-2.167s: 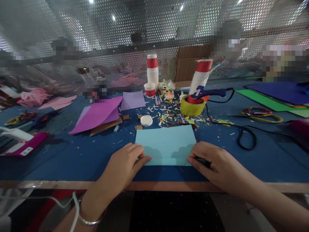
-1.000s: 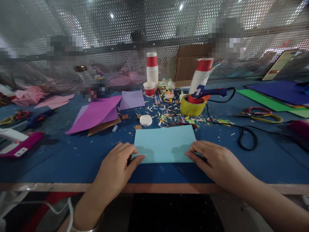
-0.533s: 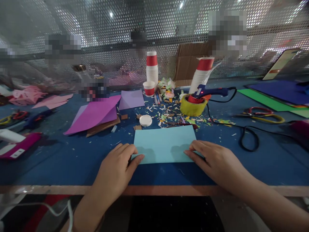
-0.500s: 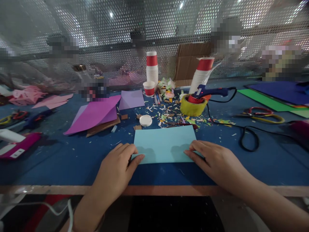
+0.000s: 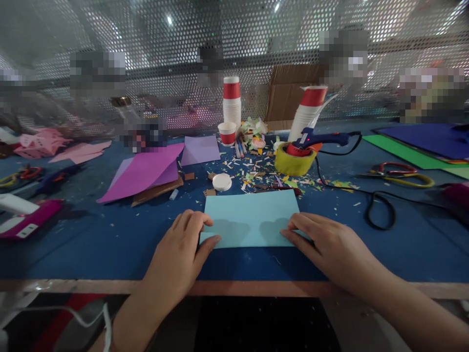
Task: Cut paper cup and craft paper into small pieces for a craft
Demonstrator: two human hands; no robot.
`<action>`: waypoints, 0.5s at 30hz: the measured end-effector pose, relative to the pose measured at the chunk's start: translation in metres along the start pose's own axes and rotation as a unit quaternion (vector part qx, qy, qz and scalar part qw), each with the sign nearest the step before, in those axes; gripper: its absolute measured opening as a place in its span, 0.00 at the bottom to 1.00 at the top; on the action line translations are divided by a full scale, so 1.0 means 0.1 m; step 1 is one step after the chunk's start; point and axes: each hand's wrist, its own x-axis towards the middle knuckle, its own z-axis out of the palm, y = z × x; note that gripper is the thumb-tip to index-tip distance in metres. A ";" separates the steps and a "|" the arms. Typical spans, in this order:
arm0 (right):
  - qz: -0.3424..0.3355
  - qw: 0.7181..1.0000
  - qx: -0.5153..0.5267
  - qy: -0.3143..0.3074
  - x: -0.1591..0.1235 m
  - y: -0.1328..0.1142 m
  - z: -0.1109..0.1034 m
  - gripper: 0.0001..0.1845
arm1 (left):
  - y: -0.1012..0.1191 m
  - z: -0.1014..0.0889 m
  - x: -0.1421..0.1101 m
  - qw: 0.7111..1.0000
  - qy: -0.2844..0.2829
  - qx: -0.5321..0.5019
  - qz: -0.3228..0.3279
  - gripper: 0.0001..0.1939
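A light blue sheet of paper [image 5: 252, 215] lies on the blue tabletop close to the front edge, its long side facing me. At its left end, my left hand [image 5: 183, 244] grips the near corner, with the thumb on top and a small gap between thumb and forefinger. My right hand [image 5: 320, 239] pinches the right end between thumb and curled fingers. Both hands rest low over the table. The hands cover parts of the paper's short sides. Just beyond its far edge are a white round lid [image 5: 222, 182] and a dark slim tool with a red end [image 5: 295, 190].
Paper scraps [image 5: 252, 171] litter the middle. A glue gun [image 5: 322, 139] sits on a yellow tape roll [image 5: 295, 164], its black cord trailing right past scissors [image 5: 399, 175]. Stacked paper cups [image 5: 231, 105] stand behind. Purple sheets [image 5: 146, 171] lie left; a perforated metal screen [image 5: 249, 44] closes off the back.
My left forefinger has lifted slightly away from the thumb, widening the gap between them. The right hand and the paper stay almost where they were.
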 end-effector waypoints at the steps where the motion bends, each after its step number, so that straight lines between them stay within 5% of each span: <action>1: -0.002 1.000 -0.002 0.000 0.00 0.00 0.00 0.12 | 0.00 0.00 0.00 1.000 0.014 0.013 0.017 0.06; 5: -0.017 1.000 -0.018 0.009 -0.02 0.00 0.02 0.12 | 0.06 -0.02 0.02 0.993 0.017 0.076 0.087 0.02; 15: -0.049 0.996 -0.045 0.052 -0.03 0.01 0.05 0.16 | 0.29 -0.04 -0.07 0.961 0.010 0.212 0.178 0.15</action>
